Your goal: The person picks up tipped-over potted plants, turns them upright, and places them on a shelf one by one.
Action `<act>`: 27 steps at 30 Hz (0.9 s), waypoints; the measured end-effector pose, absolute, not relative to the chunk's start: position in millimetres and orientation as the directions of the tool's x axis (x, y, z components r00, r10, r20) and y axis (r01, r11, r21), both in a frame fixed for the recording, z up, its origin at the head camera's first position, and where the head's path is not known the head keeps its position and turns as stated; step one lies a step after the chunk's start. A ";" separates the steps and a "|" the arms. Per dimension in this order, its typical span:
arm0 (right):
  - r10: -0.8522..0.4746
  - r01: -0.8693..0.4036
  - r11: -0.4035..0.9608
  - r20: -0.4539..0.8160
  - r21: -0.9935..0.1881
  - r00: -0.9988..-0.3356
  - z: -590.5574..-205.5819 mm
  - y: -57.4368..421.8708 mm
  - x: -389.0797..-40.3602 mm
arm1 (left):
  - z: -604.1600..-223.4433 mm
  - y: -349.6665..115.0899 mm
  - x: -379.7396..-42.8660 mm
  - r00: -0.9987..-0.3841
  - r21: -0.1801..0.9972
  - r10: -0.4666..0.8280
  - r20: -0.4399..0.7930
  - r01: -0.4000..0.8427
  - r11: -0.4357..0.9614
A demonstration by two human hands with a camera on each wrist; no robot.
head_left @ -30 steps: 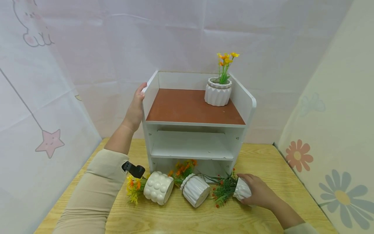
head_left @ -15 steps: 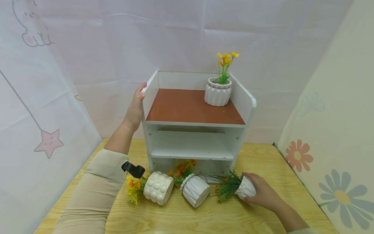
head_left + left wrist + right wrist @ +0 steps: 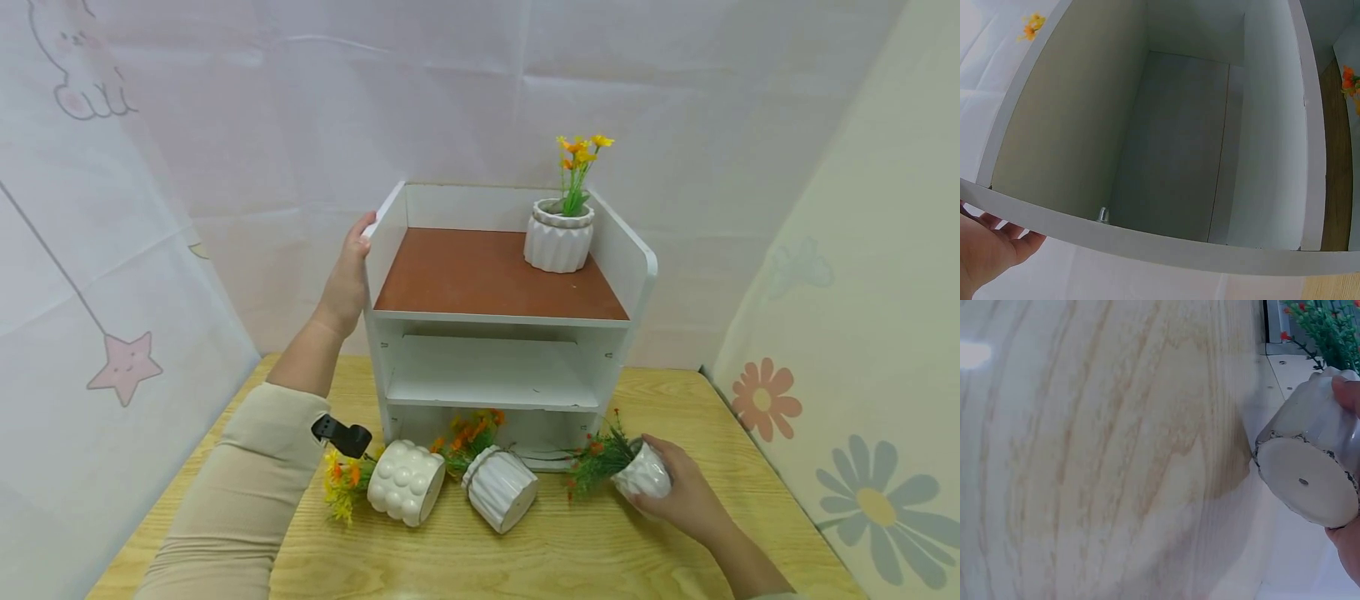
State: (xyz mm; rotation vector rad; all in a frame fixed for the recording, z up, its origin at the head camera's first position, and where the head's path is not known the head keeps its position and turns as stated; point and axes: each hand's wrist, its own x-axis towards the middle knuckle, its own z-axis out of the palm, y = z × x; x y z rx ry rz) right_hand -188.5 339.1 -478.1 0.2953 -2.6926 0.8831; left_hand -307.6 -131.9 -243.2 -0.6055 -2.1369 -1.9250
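Note:
My right hand (image 3: pixel 688 492) grips a small white ribbed flower pot (image 3: pixel 643 475), with green foliage and small red flowers (image 3: pixel 596 458) leaning out to the left. In the right wrist view the pot's pale underside (image 3: pixel 1304 481) shows a small hole, and the pot is tilted over the wood. My left hand (image 3: pixel 348 279) holds the left side panel (image 3: pixel 384 250) of a white shelf unit, fingers at its upper edge. Fingertips (image 3: pixel 1030 244) show along that panel's outer side in the left wrist view.
On the brown top board (image 3: pixel 465 267) stands a white fluted pot (image 3: pixel 558 242) with yellow flowers. A cream bubbled pot (image 3: pixel 407 483) and another white fluted pot (image 3: pixel 501 490) lie on their sides on the wooden table (image 3: pixel 450 567), before the unit. The middle shelf (image 3: pixel 491 371) is white.
My right hand has drawn the small ribbed pot rightward, tipping its mouth upward so the foliage now rises more. The left hand stays on the panel.

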 end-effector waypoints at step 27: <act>0.212 0.035 0.603 0.117 -0.797 -0.970 -494.6 352.7 -184.9 | -244.4 -132.0 -310.3 -0.898 0.903 0.154 0.412 0.425 0.059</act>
